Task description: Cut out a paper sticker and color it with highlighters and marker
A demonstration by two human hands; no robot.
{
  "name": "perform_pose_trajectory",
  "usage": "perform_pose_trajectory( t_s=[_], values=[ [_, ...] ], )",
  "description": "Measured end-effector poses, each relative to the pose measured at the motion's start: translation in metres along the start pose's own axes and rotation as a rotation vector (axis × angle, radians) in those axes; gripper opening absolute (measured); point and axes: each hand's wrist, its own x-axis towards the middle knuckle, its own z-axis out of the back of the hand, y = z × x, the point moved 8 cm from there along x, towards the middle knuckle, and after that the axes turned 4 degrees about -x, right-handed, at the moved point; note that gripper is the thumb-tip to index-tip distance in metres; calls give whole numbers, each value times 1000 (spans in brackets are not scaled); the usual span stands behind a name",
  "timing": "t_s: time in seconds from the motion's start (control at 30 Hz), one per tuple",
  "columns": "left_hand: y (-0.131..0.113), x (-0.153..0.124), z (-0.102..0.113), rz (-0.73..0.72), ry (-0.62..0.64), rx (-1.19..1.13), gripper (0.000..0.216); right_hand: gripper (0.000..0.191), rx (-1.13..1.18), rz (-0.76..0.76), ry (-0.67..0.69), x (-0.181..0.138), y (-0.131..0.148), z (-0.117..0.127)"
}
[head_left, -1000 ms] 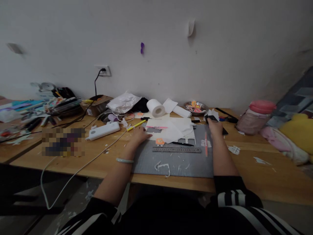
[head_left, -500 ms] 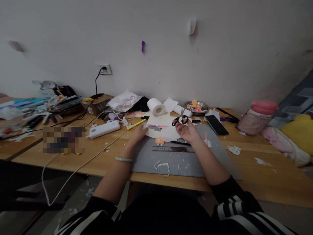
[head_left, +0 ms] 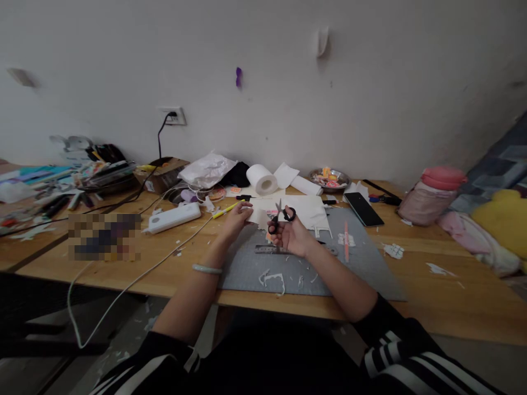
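My right hand (head_left: 288, 238) has its fingers in the black handles of a pair of scissors (head_left: 279, 210), whose blades are parted and point up and away from me. My left hand (head_left: 237, 220), with a pale bangle at its wrist, pinches the left edge of a small white piece of paper (head_left: 258, 214) with a pink mark. Scissors and paper are close together; I cannot tell whether they touch. Behind them a larger white sheet (head_left: 310, 208) with a cut-out edge lies on the grey cutting mat (head_left: 247, 274). A metal ruler (head_left: 263, 249) lies partly under my right hand.
A pink pen-like stick (head_left: 346, 241) and paper scraps lie on the mat. Nearby are a yellow pen (head_left: 228, 209), white power bank (head_left: 174, 218) with cable, tissue roll (head_left: 262, 179), metal bowl (head_left: 348, 182) of cut-outs, black phone (head_left: 364, 209) and pink bag (head_left: 430, 200).
My right hand has moved left and nearer to me with the scissors, towards the paper. The blades now point more upright. My left hand still pinches the paper, now raised and turned.
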Motion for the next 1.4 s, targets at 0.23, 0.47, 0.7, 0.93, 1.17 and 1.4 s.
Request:
perform_pose_trajectory(
  t_s=[0.23,0.47,0.7,0.93,1.17,1.4],
  values=[
    [-2,-2,-5,-32,50,-56,23,88,-169,-121,115,-10,-9,-11],
    [-10,-10,-17,-61,176,-88,24,79,-164,31,-1,-11,20,7],
    [-3,-2,-9,-130,62,-89,24,68,-315,6,-34,-6,8,5],
    [8,7,-3,-143,-32,-123,23,57,-616,-92,-29,4,-21,7],
    [12,9,2,-149,-49,-157,23,56,-737,-91,-33,10,-24,13],
    [5,3,-7,-162,25,-169,23,62,-765,-97,-56,9,-24,12]
  ],
)
